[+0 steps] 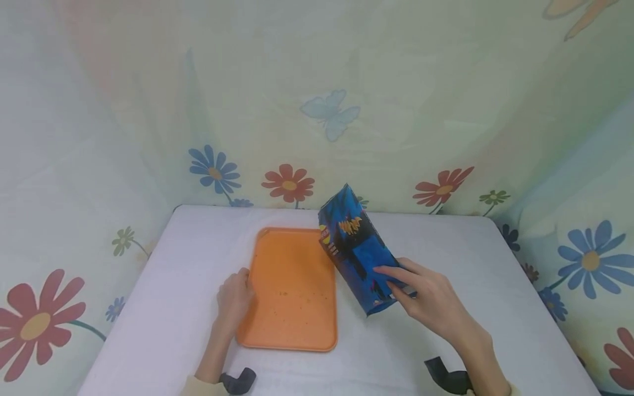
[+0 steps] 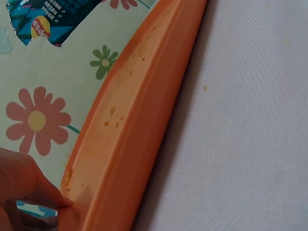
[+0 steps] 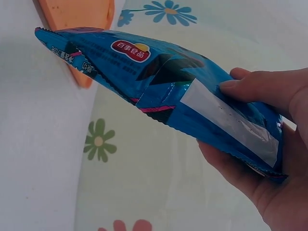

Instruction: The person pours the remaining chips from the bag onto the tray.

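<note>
My right hand [image 1: 436, 300] holds a blue bag of chips [image 1: 354, 250] by its lower right part, thumb on one face and fingers on the other in the right wrist view. The bag [image 3: 139, 72] is tilted, its far end beside the upper right corner of an orange tray [image 1: 292, 286]. My left hand [image 1: 235, 297] is at the tray's left edge, and in the left wrist view its fingers [image 2: 36, 185] pinch the tray's rim. Small brown crumbs [image 2: 113, 111] are scattered on the tray. Whether the bag's far end is torn open, I cannot tell.
A white cloth [image 1: 178, 264] covers the table, whose back edge meets a flower-printed curtain [image 1: 376, 154]. The printed cloth also hangs at both sides. Black wrist straps or mounts [image 1: 240, 380] show at both wrists.
</note>
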Motion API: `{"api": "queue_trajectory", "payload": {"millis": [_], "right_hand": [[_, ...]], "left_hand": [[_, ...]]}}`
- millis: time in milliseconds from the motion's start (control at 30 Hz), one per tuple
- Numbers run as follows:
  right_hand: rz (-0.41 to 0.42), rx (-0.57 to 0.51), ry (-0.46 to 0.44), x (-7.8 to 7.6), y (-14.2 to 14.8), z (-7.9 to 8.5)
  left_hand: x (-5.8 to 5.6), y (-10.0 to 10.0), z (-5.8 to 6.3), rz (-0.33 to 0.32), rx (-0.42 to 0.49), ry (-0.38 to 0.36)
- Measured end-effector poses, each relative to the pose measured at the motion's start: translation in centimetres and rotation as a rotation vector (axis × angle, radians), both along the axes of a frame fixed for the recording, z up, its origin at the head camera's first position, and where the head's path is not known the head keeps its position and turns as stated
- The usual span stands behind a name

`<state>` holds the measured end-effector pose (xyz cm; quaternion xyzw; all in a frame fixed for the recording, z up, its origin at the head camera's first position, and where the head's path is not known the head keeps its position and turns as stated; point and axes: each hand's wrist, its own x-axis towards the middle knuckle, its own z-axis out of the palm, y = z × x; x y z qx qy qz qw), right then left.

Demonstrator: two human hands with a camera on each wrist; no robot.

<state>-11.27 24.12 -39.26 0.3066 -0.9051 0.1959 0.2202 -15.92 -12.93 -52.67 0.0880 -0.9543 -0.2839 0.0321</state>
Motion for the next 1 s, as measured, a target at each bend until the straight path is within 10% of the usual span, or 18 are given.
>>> {"api": "queue_trajectory", "payload": {"millis": [1000], "right_hand": [[0.122, 0.327, -0.078, -1.8, -2.8, 3.9]], "left_hand": [[0.0, -0.2, -0.2, -0.028, -0.025, 0.055]]}}
